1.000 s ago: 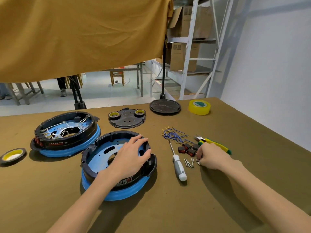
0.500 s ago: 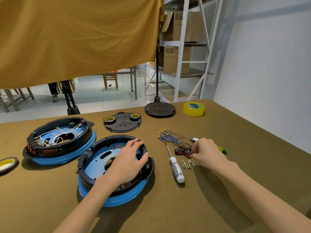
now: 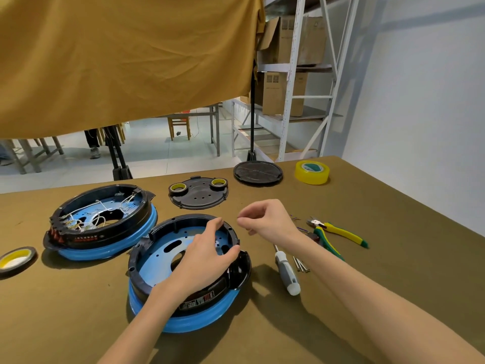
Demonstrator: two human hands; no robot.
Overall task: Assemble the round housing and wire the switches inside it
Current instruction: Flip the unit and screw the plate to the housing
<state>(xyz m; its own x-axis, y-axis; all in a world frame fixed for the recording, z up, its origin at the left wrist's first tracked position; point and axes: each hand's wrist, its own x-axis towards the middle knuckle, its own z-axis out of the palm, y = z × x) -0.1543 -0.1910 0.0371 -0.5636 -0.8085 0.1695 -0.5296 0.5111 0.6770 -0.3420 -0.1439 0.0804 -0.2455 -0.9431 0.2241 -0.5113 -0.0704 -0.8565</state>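
The open round housing (image 3: 154,261), a black ring on a blue base with a blue floor and no wires inside, lies in front of me. My left hand (image 3: 207,256) grips its right rim, thumb on the far edge and fingers over the near side. My right hand (image 3: 267,222) hovers just right of the housing, thumb and forefinger pinched on a tiny item that looks like a screw (image 3: 239,219). Loose screws (image 3: 301,265) lie beside a white-handled screwdriver (image 3: 287,271). The blue wires and red switches (image 3: 312,236) are mostly hidden behind my right wrist.
A second housing (image 3: 105,219), wired with white leads, sits at the left. A black cover plate (image 3: 199,197) carrying two tape rolls lies behind. Yellow-green pliers (image 3: 338,232), a yellow tape roll (image 3: 311,172), a black stand base (image 3: 258,173) and another tape roll (image 3: 15,260) are around.
My right hand has lifted off the screws and switches and moved left toward the housing with its fingertips pinched. The left hand has stayed on the rim.
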